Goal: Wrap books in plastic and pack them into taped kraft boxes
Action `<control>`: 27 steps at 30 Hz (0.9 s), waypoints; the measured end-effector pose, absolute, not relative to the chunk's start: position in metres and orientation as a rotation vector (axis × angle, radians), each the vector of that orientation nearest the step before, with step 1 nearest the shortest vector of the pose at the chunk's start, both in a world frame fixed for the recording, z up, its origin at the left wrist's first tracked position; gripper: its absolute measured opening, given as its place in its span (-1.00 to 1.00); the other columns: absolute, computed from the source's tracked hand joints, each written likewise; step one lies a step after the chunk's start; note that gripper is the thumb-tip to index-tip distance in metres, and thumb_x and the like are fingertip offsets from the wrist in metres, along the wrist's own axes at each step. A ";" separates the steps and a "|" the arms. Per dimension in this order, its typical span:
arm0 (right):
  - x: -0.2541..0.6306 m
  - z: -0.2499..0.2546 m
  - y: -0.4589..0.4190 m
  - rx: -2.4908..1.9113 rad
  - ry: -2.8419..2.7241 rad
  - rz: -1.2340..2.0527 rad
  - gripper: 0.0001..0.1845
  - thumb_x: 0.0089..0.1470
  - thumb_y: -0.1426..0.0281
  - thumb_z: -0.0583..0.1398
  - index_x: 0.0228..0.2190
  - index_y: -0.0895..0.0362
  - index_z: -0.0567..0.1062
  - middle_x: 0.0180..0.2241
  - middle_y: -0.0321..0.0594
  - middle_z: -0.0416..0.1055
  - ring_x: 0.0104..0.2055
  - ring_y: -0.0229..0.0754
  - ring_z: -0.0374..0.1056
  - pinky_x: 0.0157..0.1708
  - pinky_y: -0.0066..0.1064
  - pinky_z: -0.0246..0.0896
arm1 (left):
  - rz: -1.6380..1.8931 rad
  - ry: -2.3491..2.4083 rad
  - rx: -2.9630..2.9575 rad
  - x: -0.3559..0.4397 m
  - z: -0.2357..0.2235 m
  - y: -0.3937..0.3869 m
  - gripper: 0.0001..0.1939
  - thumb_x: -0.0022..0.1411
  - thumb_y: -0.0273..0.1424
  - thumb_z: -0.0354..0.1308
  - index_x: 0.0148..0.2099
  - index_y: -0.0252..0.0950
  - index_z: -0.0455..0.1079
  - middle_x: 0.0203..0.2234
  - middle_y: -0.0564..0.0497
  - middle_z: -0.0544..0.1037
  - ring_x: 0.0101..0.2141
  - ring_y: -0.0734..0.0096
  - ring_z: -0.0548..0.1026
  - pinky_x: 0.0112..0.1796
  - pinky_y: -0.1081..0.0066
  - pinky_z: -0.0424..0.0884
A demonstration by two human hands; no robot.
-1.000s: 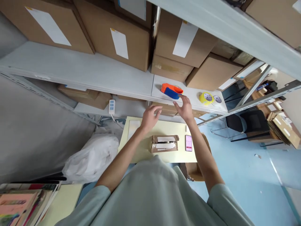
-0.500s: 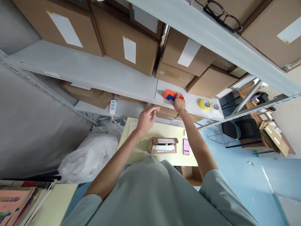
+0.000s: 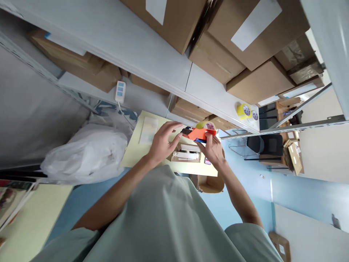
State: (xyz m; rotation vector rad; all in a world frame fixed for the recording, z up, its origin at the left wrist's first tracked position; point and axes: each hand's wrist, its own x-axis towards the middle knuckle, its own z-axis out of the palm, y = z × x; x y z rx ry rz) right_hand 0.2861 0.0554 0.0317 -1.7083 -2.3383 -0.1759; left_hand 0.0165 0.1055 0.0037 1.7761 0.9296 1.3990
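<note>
The pale yellow table (image 3: 132, 152) stands on a blue floor (image 3: 255, 176), with a plastic bag (image 3: 84, 154) to its left and a grey shelf (image 3: 152, 58) of cardboard boxes beyond it. On the table lie a taped box (image 3: 188, 155) and a phone (image 3: 207, 161), partly hidden by the right hand (image 3: 214, 148). That hand grips the orange tape dispenser (image 3: 198, 134) above the table, thumb on its side. The left hand (image 3: 163, 141) has its fingers spread at the dispenser's dark end — whether they touch, I cannot tell. Half a second ago the dispenser was on the shelf; now it is above the table.
</note>
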 end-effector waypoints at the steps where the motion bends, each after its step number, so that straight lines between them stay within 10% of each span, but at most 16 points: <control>1: 0.285 0.034 0.048 -1.707 -2.364 -0.182 -0.54 0.53 -0.04 0.11 0.06 0.10 0.36 -0.17 0.07 0.63 -0.11 0.17 0.63 -0.14 -0.06 0.59 | 1.397 0.904 1.792 0.015 0.003 0.101 -0.71 0.60 -0.32 0.13 0.27 -0.14 0.49 0.11 -0.11 0.64 0.13 0.22 0.61 0.12 0.18 0.65; 27: 0.306 0.047 0.015 -1.512 -2.677 0.229 -0.46 0.49 -0.09 0.13 0.16 0.08 0.33 -0.09 0.10 0.62 -0.07 0.20 0.64 -0.15 0.01 0.64 | 1.473 1.036 1.803 0.021 -0.027 0.023 -0.70 0.48 -0.28 0.37 0.21 0.00 0.62 -0.15 0.01 0.69 -0.14 0.31 0.64 -0.06 0.28 0.58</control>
